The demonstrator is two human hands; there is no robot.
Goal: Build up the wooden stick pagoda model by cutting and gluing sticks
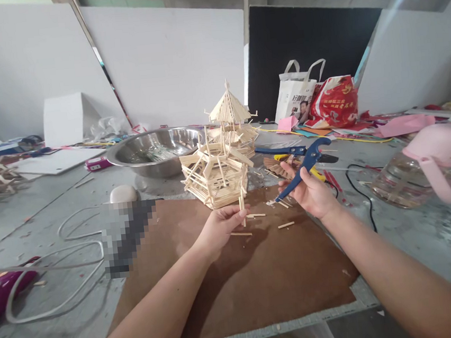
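My left hand (223, 226) is closed, with short thin wooden sticks (241, 204) pinched upright between thumb and fingers. In my right hand (316, 196) is a blue-handled hand cutter (311, 156), its handles spread wide apart and its head tilted up to the right. Just beyond my left hand stands a pavilion-like model (226, 177) built of wooden sticks, its lower part an open lattice. Behind it rises a pointed stick roof (228, 109). A few loose cut sticks (285, 225) lie on the brown board (237, 290) below my hands.
A steel basin (145, 168) stands behind the board on the left. To the right are a pink-lidded clear jug (400, 184) and black cable (362, 198). A white cable (59, 312) loops on the left. Bags (334, 102) and coloured paper stand at the back.
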